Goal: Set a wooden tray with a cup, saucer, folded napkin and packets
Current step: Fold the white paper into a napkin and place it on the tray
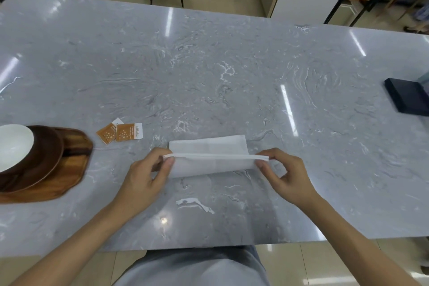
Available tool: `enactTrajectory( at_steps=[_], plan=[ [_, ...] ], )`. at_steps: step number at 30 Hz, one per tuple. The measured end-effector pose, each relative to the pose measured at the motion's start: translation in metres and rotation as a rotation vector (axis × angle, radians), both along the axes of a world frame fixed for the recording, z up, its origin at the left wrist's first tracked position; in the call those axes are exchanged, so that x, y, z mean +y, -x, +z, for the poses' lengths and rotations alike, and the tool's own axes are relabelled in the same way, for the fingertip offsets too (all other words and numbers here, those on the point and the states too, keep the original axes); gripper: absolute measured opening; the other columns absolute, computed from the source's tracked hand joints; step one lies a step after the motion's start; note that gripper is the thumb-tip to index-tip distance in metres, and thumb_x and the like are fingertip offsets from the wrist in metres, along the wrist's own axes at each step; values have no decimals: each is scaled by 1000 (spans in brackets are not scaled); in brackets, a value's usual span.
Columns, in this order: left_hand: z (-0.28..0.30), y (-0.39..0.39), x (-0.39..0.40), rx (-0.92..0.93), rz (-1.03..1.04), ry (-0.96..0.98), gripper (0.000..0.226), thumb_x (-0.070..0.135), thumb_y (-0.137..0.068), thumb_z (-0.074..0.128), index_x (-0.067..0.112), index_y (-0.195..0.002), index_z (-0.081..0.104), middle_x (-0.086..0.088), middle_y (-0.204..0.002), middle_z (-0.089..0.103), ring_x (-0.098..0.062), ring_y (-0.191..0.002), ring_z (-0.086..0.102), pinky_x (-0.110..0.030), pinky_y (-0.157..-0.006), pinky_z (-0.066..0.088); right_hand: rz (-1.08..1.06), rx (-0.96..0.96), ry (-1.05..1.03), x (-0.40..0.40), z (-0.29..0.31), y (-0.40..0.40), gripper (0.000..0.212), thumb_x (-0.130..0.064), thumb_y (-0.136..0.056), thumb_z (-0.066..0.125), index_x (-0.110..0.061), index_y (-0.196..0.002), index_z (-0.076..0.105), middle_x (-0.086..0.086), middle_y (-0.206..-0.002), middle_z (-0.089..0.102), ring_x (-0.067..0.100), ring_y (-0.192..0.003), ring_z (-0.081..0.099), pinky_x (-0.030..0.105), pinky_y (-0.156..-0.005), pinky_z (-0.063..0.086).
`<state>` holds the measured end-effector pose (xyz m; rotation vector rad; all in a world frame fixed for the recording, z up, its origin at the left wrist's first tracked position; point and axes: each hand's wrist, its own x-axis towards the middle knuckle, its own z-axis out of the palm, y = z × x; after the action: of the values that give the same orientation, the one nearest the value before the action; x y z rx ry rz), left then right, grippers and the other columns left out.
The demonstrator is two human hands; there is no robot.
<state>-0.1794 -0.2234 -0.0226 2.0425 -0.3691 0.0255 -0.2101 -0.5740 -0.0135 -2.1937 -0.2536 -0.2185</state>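
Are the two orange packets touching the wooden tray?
Apart. The head view shows bare marble table between the orange packets and the wooden tray.

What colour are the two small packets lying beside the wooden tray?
Orange-brown paper packets with white speckles and white ends, in the head view.

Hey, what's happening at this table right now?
A person is folding a white napkin on a grey marble table. The left hand and right hand each pinch one end of its folded edge, lifting it a little. Two orange packets lie on the table to the left, not yet on the wooden tray. The tray sits at the far left and holds a dark wooden saucer with a white cup on it.
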Motion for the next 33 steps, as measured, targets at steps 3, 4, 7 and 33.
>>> enactTrajectory(
  at_steps=[3, 4, 7, 33],
  plan=[
    [-6, -12, -8, 84, 92, 56, 9, 39, -99, 53, 35, -93, 58, 2, -77, 68, -3, -67, 61, -15, -59, 47, -78, 146, -124, 12, -2, -14, 8, -30, -100, 67, -33, -106, 71, -22, -97, 75, 2, -92, 72, 10, -76, 52],
    [-10, -17, -10, 121, 116, 72, 11, 36, -99, 55, 33, -88, 57, 1, -74, 67, -2, -64, 57, -21, -59, 46, -114, 181, -169, 14, -7, -20, 8, -29, -100, 67, -31, -107, 71, -21, -88, 74, 1, -84, 71, 10, -73, 52],
    [-21, -31, -15, 207, 184, 59, 27, 29, -99, 59, 25, -75, 49, 2, -60, 53, -9, -58, 42, -30, -57, 35, -227, 275, -271, 19, -22, -37, 13, -29, -99, 68, -29, -113, 69, -13, -74, 70, 1, -71, 67, 19, -68, 54],
    [-12, -43, -35, 246, 359, -241, 32, 17, -87, 71, 8, -113, 55, -4, -78, 69, -26, -75, 66, -38, -71, 55, -439, 307, 9, 28, -48, -56, 29, -40, -95, 70, -24, -119, 65, -14, -85, 69, -3, -77, 65, 6, -64, 46]
  ],
)
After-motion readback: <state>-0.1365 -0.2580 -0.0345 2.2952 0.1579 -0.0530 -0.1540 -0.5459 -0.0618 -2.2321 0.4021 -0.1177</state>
